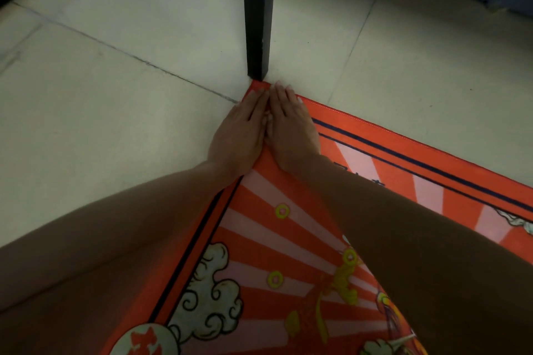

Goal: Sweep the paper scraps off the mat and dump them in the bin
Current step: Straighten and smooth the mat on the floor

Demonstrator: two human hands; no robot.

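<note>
Both your hands lie flat on the far corner of the mat (288,239), at about 12 o'clock from you. Left hand (239,132) and right hand (291,130) sit side by side, touching along the inner edges, fingers straight and together, palms down. Neither holds anything.

The mat corner ends just short of the black furniture leg (257,17), which stands on the tiled floor (115,95) at 12 o'clock.

Progress check: no paper scraps show on the visible part of the mat or on the floor around it. No bin, broom or dustpan in view either. So I can't tell whether the scraps are already gone or lie outside the view, toward 4 to 6 o'clock where your arms cover the mat.

My guess: you're pressing the corner flat, either late in the job or before sweeping. Dumping in the bin can't be confirmed.
</note>
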